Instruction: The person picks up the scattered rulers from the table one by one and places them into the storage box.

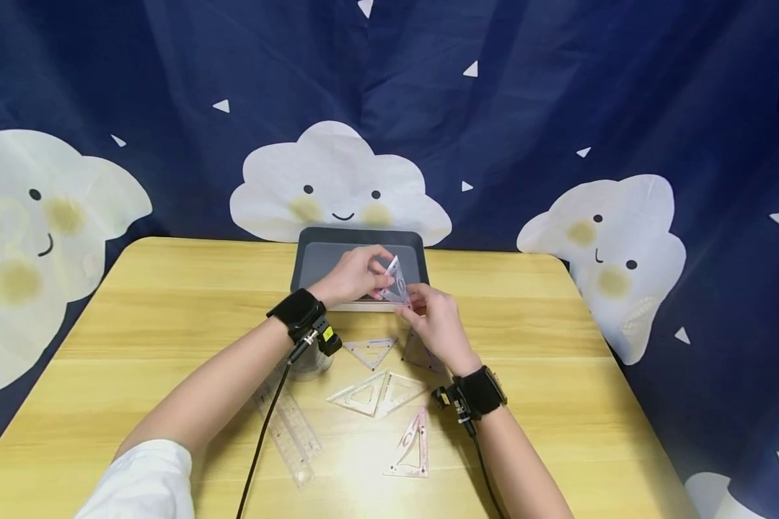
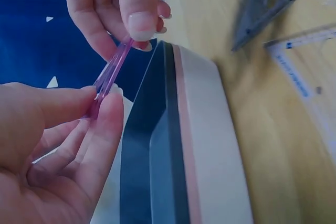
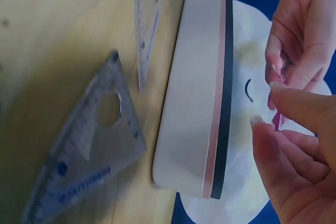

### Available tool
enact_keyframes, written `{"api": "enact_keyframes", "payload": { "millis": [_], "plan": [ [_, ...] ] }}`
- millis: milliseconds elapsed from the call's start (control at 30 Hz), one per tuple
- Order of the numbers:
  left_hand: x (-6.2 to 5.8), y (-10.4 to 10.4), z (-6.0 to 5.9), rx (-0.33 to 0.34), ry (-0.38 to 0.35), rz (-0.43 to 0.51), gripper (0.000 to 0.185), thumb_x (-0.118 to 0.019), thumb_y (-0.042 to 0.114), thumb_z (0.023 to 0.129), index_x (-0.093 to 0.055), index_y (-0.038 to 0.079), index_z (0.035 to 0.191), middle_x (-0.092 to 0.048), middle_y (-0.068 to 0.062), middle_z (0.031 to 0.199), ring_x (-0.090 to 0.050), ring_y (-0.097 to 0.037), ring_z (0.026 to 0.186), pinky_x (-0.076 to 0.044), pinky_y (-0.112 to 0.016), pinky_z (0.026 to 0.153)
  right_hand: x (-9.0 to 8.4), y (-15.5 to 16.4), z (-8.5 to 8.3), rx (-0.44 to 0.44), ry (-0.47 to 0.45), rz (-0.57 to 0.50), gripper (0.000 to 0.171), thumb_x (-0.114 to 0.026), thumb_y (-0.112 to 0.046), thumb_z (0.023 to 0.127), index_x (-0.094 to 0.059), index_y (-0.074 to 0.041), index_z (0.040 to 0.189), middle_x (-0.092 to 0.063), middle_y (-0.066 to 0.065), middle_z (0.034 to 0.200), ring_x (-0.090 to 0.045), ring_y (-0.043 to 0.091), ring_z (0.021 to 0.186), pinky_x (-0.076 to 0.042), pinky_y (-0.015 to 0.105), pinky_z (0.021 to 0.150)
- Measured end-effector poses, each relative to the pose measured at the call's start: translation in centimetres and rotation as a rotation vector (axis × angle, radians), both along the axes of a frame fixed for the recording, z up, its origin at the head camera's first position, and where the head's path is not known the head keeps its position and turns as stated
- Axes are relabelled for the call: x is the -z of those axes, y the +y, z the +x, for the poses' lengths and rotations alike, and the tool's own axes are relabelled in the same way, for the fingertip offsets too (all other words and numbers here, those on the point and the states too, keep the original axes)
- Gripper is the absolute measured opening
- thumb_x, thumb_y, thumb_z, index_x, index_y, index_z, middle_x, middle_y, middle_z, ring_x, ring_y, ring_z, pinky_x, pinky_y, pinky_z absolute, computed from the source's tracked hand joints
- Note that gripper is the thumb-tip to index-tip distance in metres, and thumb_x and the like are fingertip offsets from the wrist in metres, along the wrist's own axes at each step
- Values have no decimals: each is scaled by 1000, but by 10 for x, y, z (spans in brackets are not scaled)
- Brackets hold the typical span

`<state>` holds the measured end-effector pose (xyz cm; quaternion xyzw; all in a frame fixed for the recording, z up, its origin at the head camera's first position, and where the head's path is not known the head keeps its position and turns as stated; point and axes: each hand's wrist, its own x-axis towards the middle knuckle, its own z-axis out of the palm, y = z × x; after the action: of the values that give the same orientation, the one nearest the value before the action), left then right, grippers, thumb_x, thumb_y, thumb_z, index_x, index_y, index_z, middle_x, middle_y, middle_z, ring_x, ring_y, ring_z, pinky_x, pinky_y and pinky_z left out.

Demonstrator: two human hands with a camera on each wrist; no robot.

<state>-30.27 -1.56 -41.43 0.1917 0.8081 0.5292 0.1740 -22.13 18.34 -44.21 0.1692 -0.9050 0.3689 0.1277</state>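
Note:
Both hands hold one small clear pink-tinted triangle ruler [image 1: 396, 282] above the near rim of a dark grey tray [image 1: 311, 261]. My left hand [image 1: 357, 272] pinches its upper part, and my right hand [image 1: 428, 316] pinches its lower corner. Seen edge-on in the left wrist view, the ruler [image 2: 109, 75] is a thin pink strip pinched between fingertips [image 2: 140, 24] of both hands. In the right wrist view only a sliver of the ruler [image 3: 276, 120] shows between the fingers, beside the tray's pale side wall [image 3: 194, 87].
Several clear triangle rulers [image 1: 371, 351] [image 1: 376, 393] [image 1: 410, 447] lie on the wooden table [image 1: 136, 317] in front of the tray. A straight ruler [image 1: 288, 425] lies under my left forearm, near a clear round object [image 1: 308, 362]. A grey triangle ruler [image 3: 86, 145] lies beside the tray. A blue cloud-print cloth hangs behind.

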Motion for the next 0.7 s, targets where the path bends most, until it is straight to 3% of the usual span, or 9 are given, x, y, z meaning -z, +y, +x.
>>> {"api": "enact_keyframes", "payload": {
  "millis": [200, 500, 700],
  "plan": [
    [-5, 11, -9, -2, -5, -11, 39, -69, 5, 101, -57, 2, 138, -74, -16, 106, -74, -24, 77, -63, -50, 83, 1, 7, -14, 39, -25, 21, 33, -81, -7, 92, -70, 6, 120, -77, 15, 94, -76, 26, 82, -63, 36, 73],
    [5, 21, -26, -10, -2, -46, 43, -69, -2, 98, -57, -3, 140, -73, -20, 112, -75, -26, 85, -63, -45, 85, 4, 8, -30, 110, -39, 109, 35, -82, -12, 91, -71, 5, 120, -78, 13, 92, -73, 24, 78, -59, 40, 72],
    [9, 25, -31, -6, 19, -93, 45, -67, -4, 96, -58, -4, 141, -71, -21, 125, -72, -31, 108, -62, -38, 89, 7, 6, -40, 172, -74, 184, 39, -85, -18, 89, -73, 2, 119, -79, 10, 90, -74, 25, 78, -57, 43, 71]
  ]
}}
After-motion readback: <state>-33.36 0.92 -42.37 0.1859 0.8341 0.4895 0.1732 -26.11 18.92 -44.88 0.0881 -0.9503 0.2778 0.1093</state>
